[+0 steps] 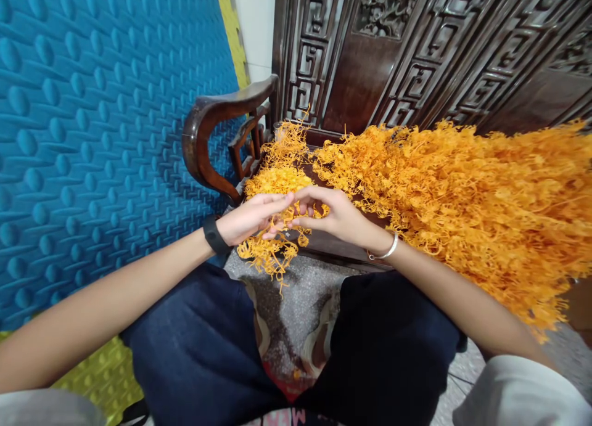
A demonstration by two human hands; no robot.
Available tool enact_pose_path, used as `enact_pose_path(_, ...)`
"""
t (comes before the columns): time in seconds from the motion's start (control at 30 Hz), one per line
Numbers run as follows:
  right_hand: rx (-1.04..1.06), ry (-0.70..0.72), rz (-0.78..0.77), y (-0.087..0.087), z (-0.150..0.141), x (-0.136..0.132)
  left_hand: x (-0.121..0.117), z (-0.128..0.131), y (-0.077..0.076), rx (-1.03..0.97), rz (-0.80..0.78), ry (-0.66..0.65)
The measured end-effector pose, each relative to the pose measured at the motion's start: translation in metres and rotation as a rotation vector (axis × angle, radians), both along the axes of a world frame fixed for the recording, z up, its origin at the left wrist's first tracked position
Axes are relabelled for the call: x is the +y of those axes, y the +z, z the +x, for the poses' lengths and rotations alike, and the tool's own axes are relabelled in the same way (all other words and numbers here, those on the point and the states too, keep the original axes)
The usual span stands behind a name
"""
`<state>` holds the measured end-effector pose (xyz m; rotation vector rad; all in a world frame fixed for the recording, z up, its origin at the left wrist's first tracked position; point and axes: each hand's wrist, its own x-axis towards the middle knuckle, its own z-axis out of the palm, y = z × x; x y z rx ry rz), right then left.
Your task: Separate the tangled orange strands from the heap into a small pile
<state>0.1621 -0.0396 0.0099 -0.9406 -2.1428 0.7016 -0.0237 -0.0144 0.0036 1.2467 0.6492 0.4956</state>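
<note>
My left hand (252,217), with a dark band at the wrist, is closed around a small bunch of orange curly strands (271,253) that hangs below its fingers. My right hand (340,215) meets it fingertip to fingertip, thumb and fingers pinched on a piece of the same strands (320,211). What lies between the fingertips is partly hidden. Just beyond the hands sits a small heap of orange strands (280,178) on the seat of a dark wooden bench.
A large pile of orange strands (476,192) covers the right of the bench. Its curved armrest (201,127) rises at left, and the carved backrest (363,84) stands behind. Blue textured matting (92,136) lies left; speckled floor (300,284) shows between my knees.
</note>
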Motion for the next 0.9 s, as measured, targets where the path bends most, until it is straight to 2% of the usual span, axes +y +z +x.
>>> enact_pose_path(0.13,-0.005,0.018,0.025,-0.001,-0.003,-0.003,-0.001,0.000,0.000,-0.035,-0.026,-0.024)
enact_pose_path(0.27,0.051,0.008,0.025,0.003,-0.003,-0.004,-0.002,0.000,0.003,-0.026,-0.033,0.042)
enact_pose_path(0.47,0.356,-0.035,-0.195,0.004,-0.004,-0.001,-0.006,0.002,0.011,-0.033,0.020,0.120)
enact_pose_path(0.6,0.440,-0.120,-0.256,-0.001,-0.009,0.002,-0.007,0.006,0.013,-0.047,0.023,0.128)
enact_pose_path(0.73,0.414,-0.152,-0.207,-0.006,-0.011,0.005,-0.007,0.008,0.013,0.042,0.050,0.143)
enact_pose_path(0.9,0.280,-0.225,-0.016,-0.006,-0.006,0.007,-0.004,0.008,0.014,0.008,0.001,0.189)
